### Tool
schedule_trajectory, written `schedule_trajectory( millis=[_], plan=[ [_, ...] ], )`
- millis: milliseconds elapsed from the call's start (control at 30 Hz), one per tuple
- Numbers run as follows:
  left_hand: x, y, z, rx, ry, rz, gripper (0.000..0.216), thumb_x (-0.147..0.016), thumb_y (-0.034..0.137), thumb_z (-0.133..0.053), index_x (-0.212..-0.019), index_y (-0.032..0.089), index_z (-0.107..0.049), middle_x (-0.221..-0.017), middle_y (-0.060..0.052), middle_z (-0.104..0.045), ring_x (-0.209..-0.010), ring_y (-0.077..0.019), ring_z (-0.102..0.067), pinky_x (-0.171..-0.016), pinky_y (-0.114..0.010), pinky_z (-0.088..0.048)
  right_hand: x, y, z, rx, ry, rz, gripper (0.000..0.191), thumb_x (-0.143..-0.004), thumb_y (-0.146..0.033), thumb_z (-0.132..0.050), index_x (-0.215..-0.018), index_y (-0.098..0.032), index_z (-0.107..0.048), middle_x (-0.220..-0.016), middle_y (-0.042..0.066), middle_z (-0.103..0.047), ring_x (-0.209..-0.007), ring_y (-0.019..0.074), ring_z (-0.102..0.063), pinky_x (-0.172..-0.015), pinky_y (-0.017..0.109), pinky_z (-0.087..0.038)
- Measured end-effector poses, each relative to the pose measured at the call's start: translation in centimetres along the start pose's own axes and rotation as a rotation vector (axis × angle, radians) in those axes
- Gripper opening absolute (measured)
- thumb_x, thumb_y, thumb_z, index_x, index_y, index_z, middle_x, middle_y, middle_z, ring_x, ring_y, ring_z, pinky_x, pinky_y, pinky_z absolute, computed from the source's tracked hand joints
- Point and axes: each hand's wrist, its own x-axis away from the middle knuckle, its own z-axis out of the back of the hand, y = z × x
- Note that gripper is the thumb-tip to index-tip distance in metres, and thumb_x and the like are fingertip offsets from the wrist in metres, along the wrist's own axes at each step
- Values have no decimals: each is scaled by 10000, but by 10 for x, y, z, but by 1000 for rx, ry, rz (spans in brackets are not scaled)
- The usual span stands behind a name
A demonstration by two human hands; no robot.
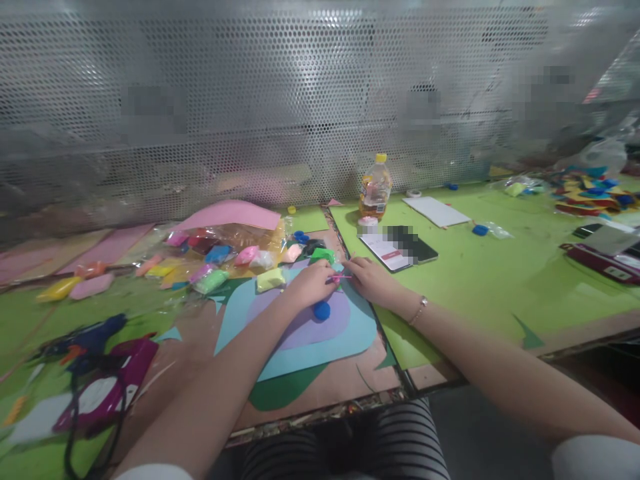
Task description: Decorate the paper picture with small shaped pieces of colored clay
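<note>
My left hand (316,283) is closed in a pinch on a small, thin pink piece (342,277), too small to name more exactly. My right hand (370,279) is close to the piece's other end with its fingers curled together; whatever they hold is hidden. Both hands are over stacked foam sheets, a light blue sheet (290,360) with a purple sheet (295,333) on top. A round blue lump (322,310), which looks like clay, lies just below my left hand. A pale yellow packet (271,280) sits to its left, a green packet (323,255) above.
Coloured clay packets (213,281) and a pink sheet (230,215) lie at left. Nearer are a glue gun (97,337) and a magenta device (107,387). Toward the right are a bottle (376,190), a phone (397,247) and a white pad (436,211). A perforated metal panel (280,100) stands behind.
</note>
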Motion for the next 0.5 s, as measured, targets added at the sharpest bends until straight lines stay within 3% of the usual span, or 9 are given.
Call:
schedule_trajectory(
  millis=[300, 500],
  plan=[
    [-1, 1, 0, 3, -17, 29, 231, -820, 308, -488, -873, 177, -671, -928, -62, -585, -855, -178, -587, -764, -275, -449, -7, -11, 12, 181, -68, -61, 245, -908, -269, -447, -1113, -172, -539, -1007, 119, -558, -967, 269, -486, -784, 360, -349],
    [-1, 0, -1, 2, -6, 26, 253, -835, 332, -470, -837, 183, -674, -914, -60, -583, -838, -175, -583, -772, -281, -449, -7, -13, 11, 216, -44, -57, 212, -900, -245, -457, -1086, -187, -537, -996, 104, -560, -941, 259, -486, -750, 343, -325]
  ],
)
